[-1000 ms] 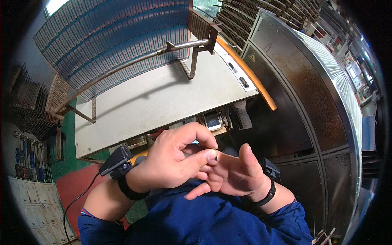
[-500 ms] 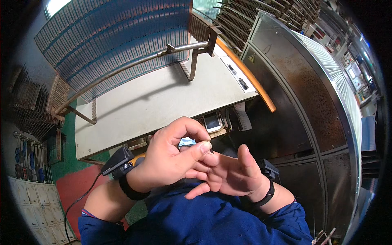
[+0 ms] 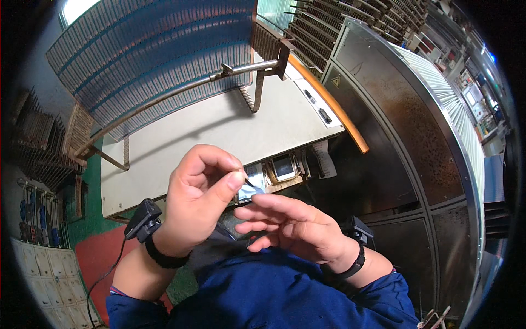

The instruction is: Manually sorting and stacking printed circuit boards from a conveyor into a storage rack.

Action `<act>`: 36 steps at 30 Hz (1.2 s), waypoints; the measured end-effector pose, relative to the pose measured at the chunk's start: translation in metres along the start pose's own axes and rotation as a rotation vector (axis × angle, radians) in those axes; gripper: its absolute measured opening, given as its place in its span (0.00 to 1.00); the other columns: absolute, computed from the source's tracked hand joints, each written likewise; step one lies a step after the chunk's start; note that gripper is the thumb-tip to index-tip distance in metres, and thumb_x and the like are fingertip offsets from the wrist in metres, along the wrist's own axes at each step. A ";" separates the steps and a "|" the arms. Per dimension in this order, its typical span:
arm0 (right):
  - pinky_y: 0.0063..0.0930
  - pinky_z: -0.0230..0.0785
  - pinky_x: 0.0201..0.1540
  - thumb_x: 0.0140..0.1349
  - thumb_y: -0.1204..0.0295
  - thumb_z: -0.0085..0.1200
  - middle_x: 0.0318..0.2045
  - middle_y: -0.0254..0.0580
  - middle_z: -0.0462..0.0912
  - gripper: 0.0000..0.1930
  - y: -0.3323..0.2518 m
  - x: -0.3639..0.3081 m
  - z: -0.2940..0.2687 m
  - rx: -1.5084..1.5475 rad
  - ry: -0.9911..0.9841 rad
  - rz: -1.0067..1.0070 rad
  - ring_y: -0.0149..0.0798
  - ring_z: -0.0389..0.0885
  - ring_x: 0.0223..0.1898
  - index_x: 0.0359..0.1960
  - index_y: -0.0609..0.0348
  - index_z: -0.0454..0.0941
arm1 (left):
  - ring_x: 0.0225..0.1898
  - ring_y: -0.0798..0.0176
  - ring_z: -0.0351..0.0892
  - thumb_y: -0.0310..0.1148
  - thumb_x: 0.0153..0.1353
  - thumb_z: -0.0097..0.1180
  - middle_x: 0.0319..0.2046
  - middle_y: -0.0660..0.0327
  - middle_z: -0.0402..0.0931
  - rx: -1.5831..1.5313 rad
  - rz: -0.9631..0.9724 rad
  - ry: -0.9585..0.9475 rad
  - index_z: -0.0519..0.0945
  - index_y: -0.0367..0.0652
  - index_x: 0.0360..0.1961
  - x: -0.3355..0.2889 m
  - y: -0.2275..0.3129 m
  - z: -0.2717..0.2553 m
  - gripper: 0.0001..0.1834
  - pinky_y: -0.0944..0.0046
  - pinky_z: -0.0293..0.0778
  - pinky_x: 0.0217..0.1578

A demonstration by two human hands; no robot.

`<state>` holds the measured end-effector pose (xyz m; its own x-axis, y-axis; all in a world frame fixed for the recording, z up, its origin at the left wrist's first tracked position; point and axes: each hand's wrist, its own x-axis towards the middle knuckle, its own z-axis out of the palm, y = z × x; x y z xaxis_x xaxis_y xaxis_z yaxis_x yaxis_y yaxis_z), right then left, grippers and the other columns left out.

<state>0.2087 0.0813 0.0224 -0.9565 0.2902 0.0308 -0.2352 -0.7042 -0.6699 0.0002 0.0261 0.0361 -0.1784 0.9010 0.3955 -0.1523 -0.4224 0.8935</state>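
My left hand (image 3: 196, 200) is raised over the near edge of the white worktable (image 3: 219, 129), thumb and forefinger pinched on a thin dark piece (image 3: 250, 183). The piece is short and juts out past the fingertips; its kind is too small to make out. Just to the right and a little nearer, my right hand (image 3: 307, 227) has its fingers apart and holds nothing. The two hands do not touch. Below the dark piece, a pale blue packet (image 3: 249, 192) shows under the table edge.
On the table stands a metal rack (image 3: 164, 104) bearing a large blue panel with rows of slim strips. A phone (image 3: 283, 167) lies in the open drawer area under the tabletop. At right are an orange bar (image 3: 329, 101) and a dark metal cabinet (image 3: 383, 137). A red mat (image 3: 98, 247) covers green floor.
My left hand has moved left and away from my right hand, carrying the thin dark piece. My right hand has turned, its fingers now pointing left.
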 end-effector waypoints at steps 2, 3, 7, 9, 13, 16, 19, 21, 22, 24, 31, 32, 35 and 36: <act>0.37 0.64 0.64 0.67 0.70 0.41 0.68 0.52 0.63 0.33 -0.004 0.002 0.002 -0.011 0.010 0.018 0.41 0.67 0.65 0.73 0.63 0.49 | 0.38 0.73 0.74 0.22 0.66 0.54 0.38 0.61 0.76 0.027 0.023 0.009 0.71 0.40 0.44 0.000 0.003 -0.002 0.07 0.71 0.72 0.42; 0.37 0.64 0.64 0.69 0.68 0.42 0.68 0.52 0.64 0.32 -0.005 0.002 0.002 -0.021 0.025 0.037 0.41 0.67 0.65 0.73 0.64 0.49 | 0.38 0.73 0.74 0.21 0.66 0.54 0.38 0.61 0.76 0.004 0.032 0.017 0.71 0.40 0.44 0.000 0.003 -0.004 0.08 0.71 0.72 0.41; 0.38 0.61 0.65 0.71 0.42 0.29 0.68 0.53 0.64 0.41 0.003 0.004 -0.010 0.043 -0.093 -0.001 0.42 0.65 0.66 0.72 0.65 0.50 | 0.37 0.72 0.73 0.21 0.65 0.54 0.37 0.60 0.76 -0.011 0.061 0.046 0.70 0.41 0.44 -0.002 0.010 -0.009 0.08 0.70 0.71 0.40; 0.37 0.59 0.66 0.63 0.29 0.13 0.68 0.52 0.63 0.52 0.002 0.002 -0.006 0.006 -0.084 0.019 0.42 0.64 0.67 0.73 0.64 0.48 | 0.38 0.69 0.72 0.23 0.65 0.54 0.36 0.60 0.74 0.012 0.048 0.066 0.69 0.42 0.43 -0.004 0.016 -0.007 0.08 0.64 0.68 0.46; 0.36 0.59 0.65 0.63 0.28 0.14 0.68 0.51 0.62 0.52 0.000 0.003 -0.004 0.010 -0.095 0.000 0.42 0.64 0.67 0.73 0.63 0.47 | 0.39 0.66 0.71 0.26 0.65 0.54 0.33 0.60 0.73 0.040 0.040 0.085 0.68 0.44 0.42 -0.007 0.022 -0.005 0.09 0.58 0.65 0.53; 0.36 0.60 0.65 0.62 0.27 0.14 0.69 0.50 0.62 0.53 0.001 0.003 -0.003 0.028 -0.084 0.013 0.41 0.63 0.67 0.74 0.62 0.46 | 0.38 0.66 0.71 0.27 0.65 0.55 0.33 0.61 0.73 0.041 0.046 0.084 0.68 0.44 0.42 -0.008 0.021 -0.005 0.09 0.59 0.65 0.52; 0.35 0.60 0.65 0.62 0.27 0.14 0.69 0.50 0.61 0.52 0.001 0.004 -0.005 0.039 -0.094 0.002 0.41 0.63 0.67 0.74 0.62 0.45 | 0.38 0.66 0.70 0.27 0.65 0.55 0.33 0.61 0.72 0.034 0.043 0.088 0.68 0.44 0.42 -0.008 0.019 -0.005 0.08 0.59 0.65 0.52; 0.35 0.60 0.65 0.63 0.28 0.14 0.69 0.50 0.61 0.52 0.000 0.003 -0.004 0.044 -0.090 0.006 0.41 0.63 0.67 0.74 0.62 0.46 | 0.38 0.66 0.70 0.27 0.65 0.55 0.33 0.61 0.72 0.032 0.041 0.090 0.69 0.44 0.42 -0.007 0.018 -0.005 0.08 0.59 0.65 0.52; 0.35 0.60 0.65 0.63 0.28 0.14 0.69 0.50 0.61 0.52 0.000 0.003 -0.004 0.045 -0.090 0.004 0.41 0.63 0.67 0.74 0.62 0.46 | 0.38 0.66 0.71 0.27 0.65 0.55 0.33 0.60 0.72 0.030 0.041 0.089 0.69 0.44 0.42 -0.007 0.018 -0.004 0.08 0.59 0.65 0.52; 0.36 0.60 0.65 0.63 0.28 0.13 0.69 0.51 0.61 0.52 -0.001 0.003 -0.004 0.027 -0.091 -0.006 0.42 0.64 0.67 0.74 0.62 0.46 | 0.38 0.66 0.71 0.26 0.65 0.55 0.33 0.60 0.73 0.028 0.040 0.087 0.69 0.44 0.42 -0.007 0.017 -0.004 0.08 0.59 0.65 0.52; 0.37 0.64 0.63 0.69 0.63 0.46 0.69 0.52 0.60 0.36 -0.008 0.005 -0.004 0.058 -0.039 -0.022 0.42 0.64 0.67 0.74 0.61 0.45 | 0.40 0.65 0.72 0.24 0.65 0.54 0.35 0.59 0.74 -0.022 0.014 0.099 0.69 0.43 0.42 -0.007 0.011 -0.006 0.07 0.62 0.68 0.49; 0.37 0.64 0.63 0.69 0.63 0.46 0.69 0.52 0.60 0.36 -0.006 0.004 -0.003 0.052 -0.046 -0.022 0.42 0.64 0.67 0.74 0.61 0.45 | 0.40 0.65 0.73 0.24 0.65 0.54 0.36 0.58 0.74 -0.047 -0.013 0.123 0.70 0.43 0.42 -0.008 0.010 -0.005 0.07 0.63 0.69 0.49; 0.38 0.64 0.64 0.60 0.82 0.43 0.70 0.50 0.59 0.39 -0.005 0.004 -0.005 -0.116 0.036 -0.126 0.43 0.62 0.69 0.74 0.57 0.45 | 0.42 0.67 0.75 0.22 0.65 0.54 0.39 0.58 0.76 -0.117 -0.021 0.172 0.71 0.42 0.42 -0.006 0.004 0.000 0.07 0.66 0.71 0.47; 0.38 0.64 0.64 0.60 0.82 0.43 0.70 0.50 0.59 0.39 -0.006 0.004 -0.004 -0.121 0.023 -0.125 0.43 0.62 0.69 0.74 0.57 0.45 | 0.41 0.69 0.76 0.21 0.65 0.54 0.40 0.59 0.77 -0.159 -0.039 0.202 0.71 0.42 0.42 -0.006 0.003 0.003 0.07 0.68 0.73 0.45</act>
<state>0.2071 0.0891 0.0233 -0.9165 0.3865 0.1031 -0.3282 -0.5792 -0.7462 0.0033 0.0199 0.0371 -0.3573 0.8857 0.2963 -0.3112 -0.4120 0.8564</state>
